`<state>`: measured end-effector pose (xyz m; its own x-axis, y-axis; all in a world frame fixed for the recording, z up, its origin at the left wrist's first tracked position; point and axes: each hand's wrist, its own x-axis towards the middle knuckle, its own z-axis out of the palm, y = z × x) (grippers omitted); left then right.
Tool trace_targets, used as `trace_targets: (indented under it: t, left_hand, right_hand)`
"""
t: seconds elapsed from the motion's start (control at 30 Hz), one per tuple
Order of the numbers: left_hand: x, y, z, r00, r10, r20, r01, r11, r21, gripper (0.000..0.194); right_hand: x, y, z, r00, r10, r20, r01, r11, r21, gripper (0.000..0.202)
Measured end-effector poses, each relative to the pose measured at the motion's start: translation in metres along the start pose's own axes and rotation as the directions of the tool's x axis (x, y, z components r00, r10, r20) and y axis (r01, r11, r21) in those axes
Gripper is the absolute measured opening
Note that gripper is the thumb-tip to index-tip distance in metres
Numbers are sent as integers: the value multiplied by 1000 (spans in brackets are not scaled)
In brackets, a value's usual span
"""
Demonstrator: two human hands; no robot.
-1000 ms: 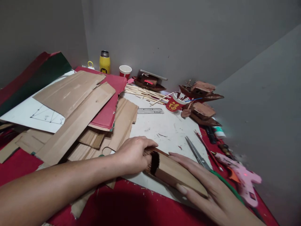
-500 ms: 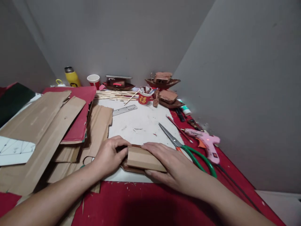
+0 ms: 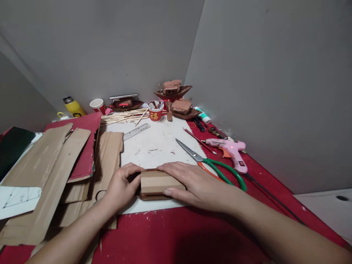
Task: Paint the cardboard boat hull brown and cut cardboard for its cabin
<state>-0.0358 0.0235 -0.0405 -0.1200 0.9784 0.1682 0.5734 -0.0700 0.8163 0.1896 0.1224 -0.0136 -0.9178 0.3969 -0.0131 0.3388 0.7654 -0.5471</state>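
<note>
A bent piece of tan cardboard (image 3: 158, 182) rests over a brown model boat hull (image 3: 155, 198), at the front edge of the white sheet. My right hand (image 3: 194, 183) spans the cardboard, thumb on the near side and fingers on the far side, covering its right end. At the left end, my left hand (image 3: 121, 185) has its fingers and thumb curled round the tip of the hull, beside the cardboard's edge. Much of the hull is hidden under the cardboard and both hands.
Right of my hands lie green-handled scissors (image 3: 198, 157), a pencil (image 3: 198, 140) and a pink glue gun (image 3: 229, 146). Cardboard sheets (image 3: 57, 165) are piled at left. Behind stand a red paper cup (image 3: 155, 114), thin sticks (image 3: 121, 116), a ruler (image 3: 136, 131) and finished-looking brown boats (image 3: 172, 90).
The camera view has turned right, so things sit further left. My right thumb has come up from below the cardboard's near edge onto its near side. The left hand keeps its grip.
</note>
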Motion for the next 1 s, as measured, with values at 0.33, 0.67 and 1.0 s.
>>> trace_targets:
  t: [0.33,0.67,1.0]
  left_hand:
    - [-1,11,-13,981,-155,115,165,983,-83,34]
    - [-3,18,-5,966,-220,136,232,969,-83,46]
    - [-2,16,-2,968,-233,92,244,959,-144,37]
  right_hand:
    - [4,3,-3,999,44,25,-46,995,85,54]
    - [3,8,2,999,44,-24,-41,994,105,56]
    - [7,8,2,994,96,-48,-91,991,96,56]
